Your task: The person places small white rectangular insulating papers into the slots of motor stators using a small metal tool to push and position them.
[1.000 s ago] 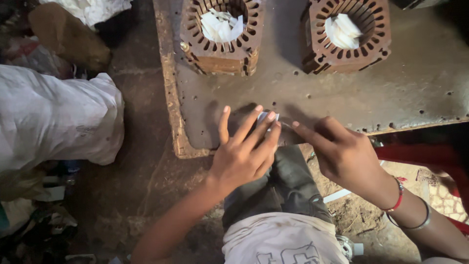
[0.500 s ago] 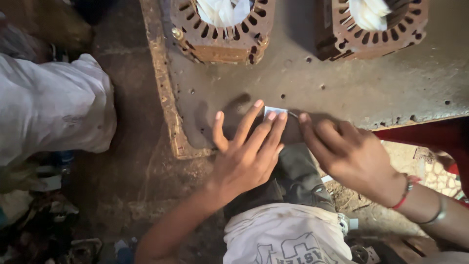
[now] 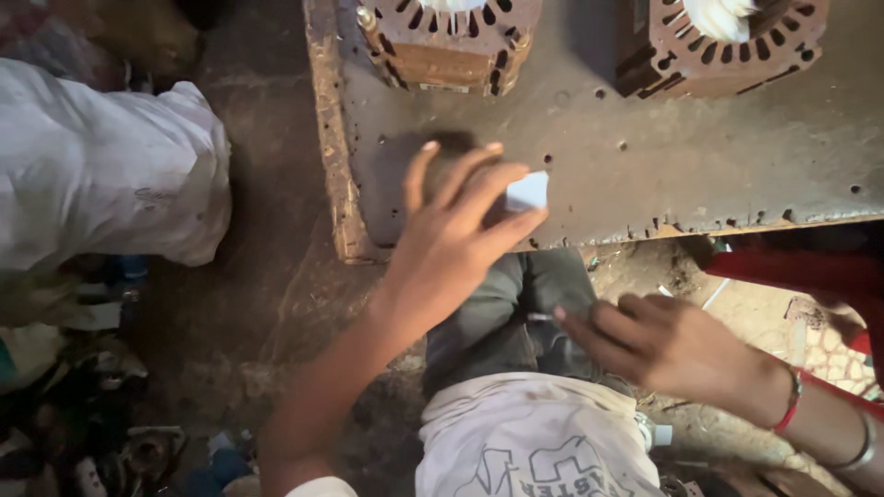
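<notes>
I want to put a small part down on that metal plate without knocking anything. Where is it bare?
The metal plate is bare right of the small white piece, between the right stator core and the plate's front edge. The near left corner is crowded: the left hand lies there. The back edge holds the left stator core.

Two brown slotted motor cores (image 3: pixel 448 41) (image 3: pixel 727 41) (both cut off by the frame's top edge), one small white slip (image 3: pixel 528 191), one metal tabletop (image 3: pixel 700 156), two hands (image 3: pixel 451 244) (image 3: pixel 663 345).
</notes>
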